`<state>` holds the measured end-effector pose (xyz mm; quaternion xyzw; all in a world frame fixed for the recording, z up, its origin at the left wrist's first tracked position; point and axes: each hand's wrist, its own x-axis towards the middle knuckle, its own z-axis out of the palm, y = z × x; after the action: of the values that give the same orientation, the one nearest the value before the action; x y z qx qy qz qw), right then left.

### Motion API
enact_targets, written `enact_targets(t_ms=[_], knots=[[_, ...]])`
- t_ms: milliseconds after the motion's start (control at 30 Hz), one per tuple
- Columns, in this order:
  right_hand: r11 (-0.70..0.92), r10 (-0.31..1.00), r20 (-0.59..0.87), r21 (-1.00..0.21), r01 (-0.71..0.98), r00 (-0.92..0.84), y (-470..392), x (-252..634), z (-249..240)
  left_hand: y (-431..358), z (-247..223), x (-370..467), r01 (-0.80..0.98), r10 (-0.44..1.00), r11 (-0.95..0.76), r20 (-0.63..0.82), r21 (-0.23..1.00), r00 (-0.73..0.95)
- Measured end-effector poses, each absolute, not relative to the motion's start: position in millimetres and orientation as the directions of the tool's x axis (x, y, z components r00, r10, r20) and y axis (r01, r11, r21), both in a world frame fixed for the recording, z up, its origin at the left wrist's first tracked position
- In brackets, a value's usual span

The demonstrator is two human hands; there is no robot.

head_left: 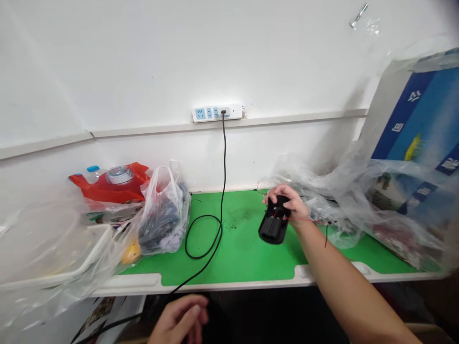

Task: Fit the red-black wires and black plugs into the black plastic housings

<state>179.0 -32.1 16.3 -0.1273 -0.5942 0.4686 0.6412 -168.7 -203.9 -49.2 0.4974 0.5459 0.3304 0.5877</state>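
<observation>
My right hand [291,203] is closed around one end of a black plastic housing [273,228], held above the green table mat [247,258]. The housing is hollow on the side facing me, with dark parts and thin red wires inside. A red wire [311,220] runs out to the right past my wrist, and a short black lead [326,235] hangs near my forearm. Below the table's front edge is my left hand [182,317], its fingers loosely bent and nothing visible in them. A black power cable [206,258] passes close to it.
A white power strip [234,112] on the wall has the cable plugged in. To the left are a red bag [96,192], a tied clear bag [165,220] and a plastic-covered white tray [102,251]. At right stand crumpled plastic [322,186] and a large blue box [423,124].
</observation>
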Motion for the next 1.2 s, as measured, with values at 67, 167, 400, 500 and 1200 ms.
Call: enact_targets(t_ms=[67,167,400,500,1200], knots=[[0.507,0.726,0.65,-0.727,-0.464,-0.225,-39,167,16,-184,-27,-112,-0.122,0.907,0.286,-0.227,0.951,0.356],[0.49,0.724,0.605,-0.79,-0.369,-0.333,-46,153,14,-148,-2,-43,-0.362,0.847,0.399,-0.188,0.842,0.496],[0.473,0.806,0.557,-0.81,-0.347,-0.2,-29,158,6,-76,9,-1,-0.342,0.781,0.49,-0.229,0.802,0.581],[0.422,0.902,0.431,-0.873,-0.245,0.017,-5,169,-7,-47,7,-10,-0.379,0.856,0.416,-0.216,0.826,0.469],[0.36,0.93,0.067,0.029,0.933,-0.361,145,177,-26,-8,-4,-36,-0.636,0.976,0.2,-0.207,0.745,0.064]])
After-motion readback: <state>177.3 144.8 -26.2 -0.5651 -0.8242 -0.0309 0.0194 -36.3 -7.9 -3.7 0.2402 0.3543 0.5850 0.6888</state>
